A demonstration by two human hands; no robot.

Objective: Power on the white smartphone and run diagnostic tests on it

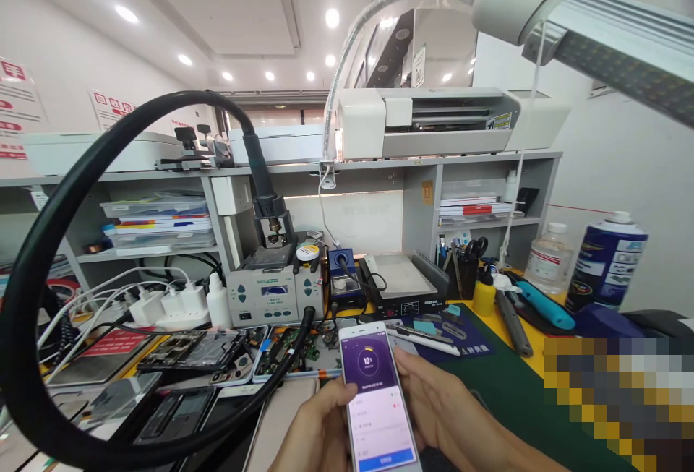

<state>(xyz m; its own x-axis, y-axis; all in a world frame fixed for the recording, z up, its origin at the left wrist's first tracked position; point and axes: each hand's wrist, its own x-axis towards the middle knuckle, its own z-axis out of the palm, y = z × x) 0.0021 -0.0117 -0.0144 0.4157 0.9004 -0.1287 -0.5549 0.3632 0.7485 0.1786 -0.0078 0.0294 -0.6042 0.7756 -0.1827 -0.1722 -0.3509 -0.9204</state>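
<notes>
A white smartphone (378,400) with a lit screen showing a purple panel and "10%" is held low in the middle of the head view. My left hand (314,432) cups its left edge from below. My right hand (439,403) grips its right edge, fingers wrapped behind it. The phone hovers above the front of a cluttered workbench, over a dark green mat (504,392).
A thick black hose (65,190) loops from a hot-air station (268,295) across the left. Opened phones (195,353) and circuit boards lie left of the hands. Chargers (163,306), a heating plate (404,284), tools, a spray can (610,259) and a lamp (612,38) surround.
</notes>
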